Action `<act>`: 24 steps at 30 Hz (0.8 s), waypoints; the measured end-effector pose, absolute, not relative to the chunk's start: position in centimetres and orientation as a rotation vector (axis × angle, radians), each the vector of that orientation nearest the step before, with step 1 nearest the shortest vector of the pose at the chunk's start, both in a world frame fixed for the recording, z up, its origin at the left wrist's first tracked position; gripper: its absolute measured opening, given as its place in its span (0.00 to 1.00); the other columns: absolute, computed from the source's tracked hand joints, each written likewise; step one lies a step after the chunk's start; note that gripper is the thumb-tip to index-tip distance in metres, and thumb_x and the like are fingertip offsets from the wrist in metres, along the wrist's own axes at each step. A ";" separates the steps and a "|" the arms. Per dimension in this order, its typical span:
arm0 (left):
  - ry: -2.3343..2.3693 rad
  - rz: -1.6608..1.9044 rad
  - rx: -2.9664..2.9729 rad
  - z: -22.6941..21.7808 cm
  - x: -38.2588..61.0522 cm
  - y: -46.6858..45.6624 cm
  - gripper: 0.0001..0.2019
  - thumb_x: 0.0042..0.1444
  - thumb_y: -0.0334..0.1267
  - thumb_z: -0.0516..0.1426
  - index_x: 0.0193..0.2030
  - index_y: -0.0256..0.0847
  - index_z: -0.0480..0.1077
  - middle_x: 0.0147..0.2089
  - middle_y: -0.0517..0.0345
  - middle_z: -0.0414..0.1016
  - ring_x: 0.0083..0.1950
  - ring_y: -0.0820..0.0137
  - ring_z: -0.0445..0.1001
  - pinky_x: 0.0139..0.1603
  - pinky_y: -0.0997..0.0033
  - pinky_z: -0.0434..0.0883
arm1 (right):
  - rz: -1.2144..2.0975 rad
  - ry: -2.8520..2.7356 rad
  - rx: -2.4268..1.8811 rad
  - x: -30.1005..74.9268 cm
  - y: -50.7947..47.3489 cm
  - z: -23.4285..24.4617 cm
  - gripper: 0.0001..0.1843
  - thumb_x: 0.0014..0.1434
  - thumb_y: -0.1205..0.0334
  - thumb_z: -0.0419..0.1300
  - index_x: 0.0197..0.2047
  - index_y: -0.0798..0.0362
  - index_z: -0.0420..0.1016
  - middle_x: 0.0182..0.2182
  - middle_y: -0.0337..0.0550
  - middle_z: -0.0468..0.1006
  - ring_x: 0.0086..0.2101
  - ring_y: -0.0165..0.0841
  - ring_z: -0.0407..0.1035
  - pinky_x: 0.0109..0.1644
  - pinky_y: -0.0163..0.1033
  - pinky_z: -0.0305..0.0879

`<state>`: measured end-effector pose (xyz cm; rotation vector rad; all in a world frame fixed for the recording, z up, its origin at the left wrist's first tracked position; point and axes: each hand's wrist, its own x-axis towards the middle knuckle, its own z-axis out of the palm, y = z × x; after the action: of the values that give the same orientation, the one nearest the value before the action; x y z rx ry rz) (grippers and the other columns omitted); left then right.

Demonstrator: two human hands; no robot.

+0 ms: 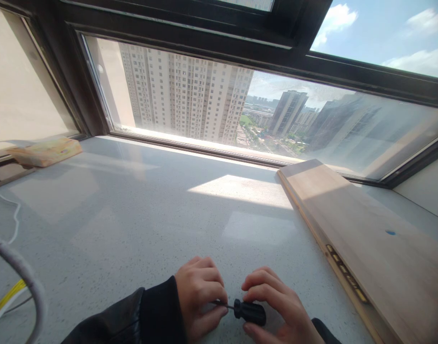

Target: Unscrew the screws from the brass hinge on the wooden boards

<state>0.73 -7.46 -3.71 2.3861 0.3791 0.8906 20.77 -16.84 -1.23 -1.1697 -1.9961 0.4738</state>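
Observation:
A short screwdriver [250, 312] with a black ribbed handle and a thin metal shaft lies between my two hands, low in the head view. My left hand [200, 298] is closed, thumb and fingers pinching around the shaft side; the tip is hidden in its fingers. On the handle side, my right hand [276, 306] curls loosely, with the fingers above the handle and the thumb below it. Much of the handle shows between them. Both hands are just over the pale speckled countertop [140, 239].
Long wooden boards [362, 224] lie along the right side, with a black-and-yellow strip [346, 272] at their edge. A wooden block [47, 152] sits at the far left. A grey-white hose [21, 272] and yellow cable [11, 296] are near left. Window frames [204, 153] border the back.

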 end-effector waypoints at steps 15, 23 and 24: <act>0.372 0.953 2.357 -3.8 0.7 -7.5 0.01 0.48 0.33 0.59 0.29 0.41 0.70 0.29 0.63 0.74 0.33 0.72 0.67 0.34 0.69 0.57 | 0.541 -1.992 -1.194 21.0 -16.4 -1.4 0.19 0.55 0.61 0.63 0.49 0.49 0.65 0.41 0.44 0.72 0.41 0.35 0.67 0.44 0.41 0.66; 0.353 1.065 2.288 -3.6 0.8 -7.5 0.00 0.51 0.33 0.59 0.31 0.41 0.71 0.29 0.60 0.74 0.33 0.71 0.67 0.35 0.69 0.59 | 0.522 -2.075 -1.237 21.4 -16.5 -1.7 0.15 0.53 0.62 0.64 0.45 0.51 0.68 0.40 0.45 0.72 0.41 0.36 0.66 0.42 0.42 0.67; 0.348 1.079 2.281 -3.5 0.8 -7.5 0.00 0.52 0.33 0.59 0.31 0.41 0.71 0.29 0.60 0.74 0.32 0.71 0.67 0.34 0.69 0.59 | 0.507 -2.076 -1.248 21.4 -16.5 -1.7 0.13 0.53 0.63 0.64 0.43 0.51 0.69 0.40 0.45 0.72 0.40 0.35 0.66 0.42 0.41 0.67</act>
<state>0.77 -7.51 -3.52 2.2810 0.3477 1.0791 21.42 -16.53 -1.69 -1.2479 -2.0758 0.5074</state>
